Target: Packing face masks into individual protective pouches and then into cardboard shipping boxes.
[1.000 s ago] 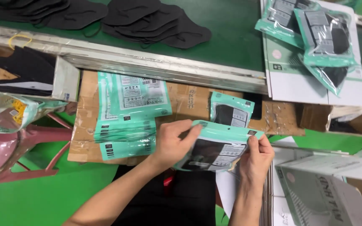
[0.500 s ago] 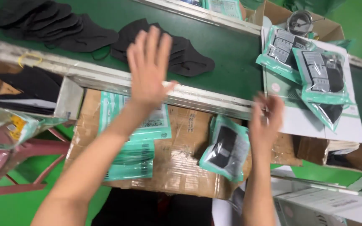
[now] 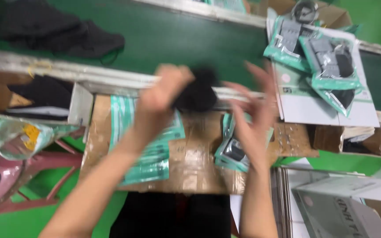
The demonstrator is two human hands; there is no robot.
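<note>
While the cardboard sheet (image 3: 190,163) lies below, a bunch of black masks (image 3: 198,94) is gripped by the left hand (image 3: 162,94) above the teal pouches (image 3: 148,145); the right hand (image 3: 254,119) is held open just beside.

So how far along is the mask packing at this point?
Done: filled teal packets are piled on the white box, another lies on the cardboard. In hand: the left hand grips a black mask, the right hand open beside it. Left: empty pouches, loose masks on the belt.
</note>
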